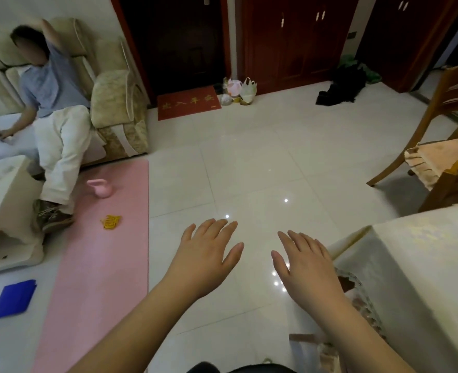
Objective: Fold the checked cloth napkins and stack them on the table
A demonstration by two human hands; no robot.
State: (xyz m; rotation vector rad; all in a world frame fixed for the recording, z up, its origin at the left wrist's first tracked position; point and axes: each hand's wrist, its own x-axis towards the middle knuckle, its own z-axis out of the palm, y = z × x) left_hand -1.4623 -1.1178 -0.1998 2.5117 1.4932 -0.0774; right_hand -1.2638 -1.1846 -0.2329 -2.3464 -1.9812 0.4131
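My left hand [206, 254] and my right hand [304, 261] are stretched out in front of me over the white tiled floor, palms down, fingers straight and spread. Neither holds anything. No checked cloth napkin shows in view. The table [421, 265], covered with a pale patterned cloth, fills the lower right, just right of my right hand.
A person sits on a beige sofa [114, 103] at the left. A pink mat [98, 265] lies on the floor with a pink kettlebell [100, 187] and a yellow cord [110, 221]. A blue folded sheet [14, 298] lies lower left. A wooden chair [448, 141] stands right.
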